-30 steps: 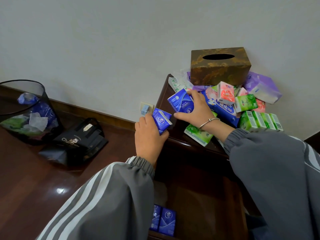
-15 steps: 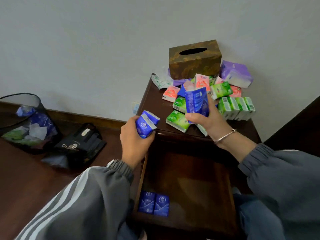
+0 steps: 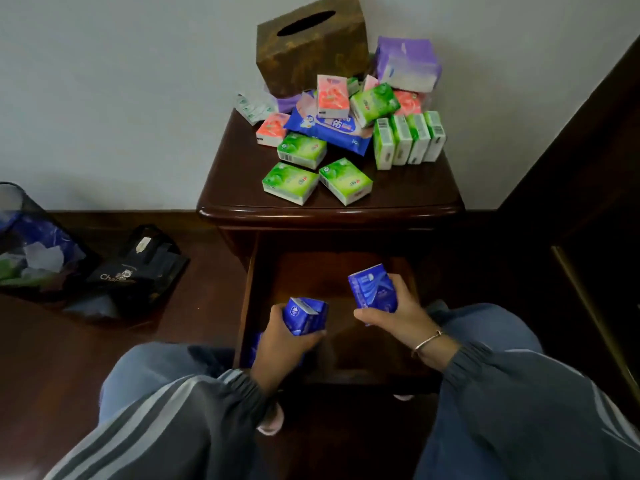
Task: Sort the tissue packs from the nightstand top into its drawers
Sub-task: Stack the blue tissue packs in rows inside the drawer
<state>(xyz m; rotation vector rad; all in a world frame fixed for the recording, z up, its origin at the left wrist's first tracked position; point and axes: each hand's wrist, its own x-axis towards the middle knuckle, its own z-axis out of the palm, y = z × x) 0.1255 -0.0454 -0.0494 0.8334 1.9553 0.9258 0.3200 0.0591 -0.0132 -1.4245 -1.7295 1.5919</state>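
Note:
My left hand (image 3: 277, 344) grips a small blue tissue pack (image 3: 304, 315) over the open top drawer (image 3: 249, 289) of the dark wooden nightstand (image 3: 329, 211). My right hand (image 3: 398, 315) holds a second blue tissue pack (image 3: 372, 287) upright, also above the drawer. More blue packs (image 3: 251, 349) lie in the drawer's near left corner, mostly hidden by my left hand. On the nightstand top sit several green packs (image 3: 290, 182), pink packs (image 3: 332, 95), a long blue wipes pack (image 3: 329, 128) and a purple pack (image 3: 407, 64).
A brown tissue box (image 3: 311, 46) stands at the back of the nightstand against the wall. On the floor to the left are a black mesh waste bin (image 3: 31, 244) and a black bag (image 3: 138, 271). Dark furniture (image 3: 588, 202) rises on the right.
Both hands have come down from the nightstand top to above the open drawer, each carrying its blue pack. The view has tilted downward.

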